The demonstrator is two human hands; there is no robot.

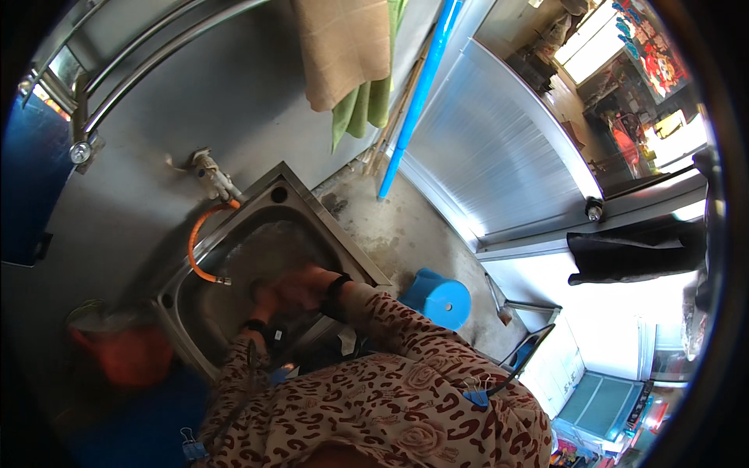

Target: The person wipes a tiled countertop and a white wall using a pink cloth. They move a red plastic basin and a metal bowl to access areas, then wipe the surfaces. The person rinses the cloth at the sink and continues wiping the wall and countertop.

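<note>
Both of my hands are inside a stainless steel sink (209, 319), close together and blurred. My left hand (265, 301) reaches in from the lower left, with a dark band at its wrist. Beside it, and seeming to touch it, is my right hand (307, 284), also with a dark wristband. Blur hides the fingers, and I cannot see whether anything is between them. A tap (213, 178) on the wall carries an orange hose (195, 240), whose metal end hangs over the basin to the left of my hands. The basin bottom looks murky, perhaps wet.
A red bucket (129, 351) stands left of the sink. On the right are a blue plastic stool (447, 301) and a long blue pole (418, 96) leaning by the wall. Brown (348, 50) and green towels (368, 108) hang above. A dark cloth (635, 248) hangs farther right.
</note>
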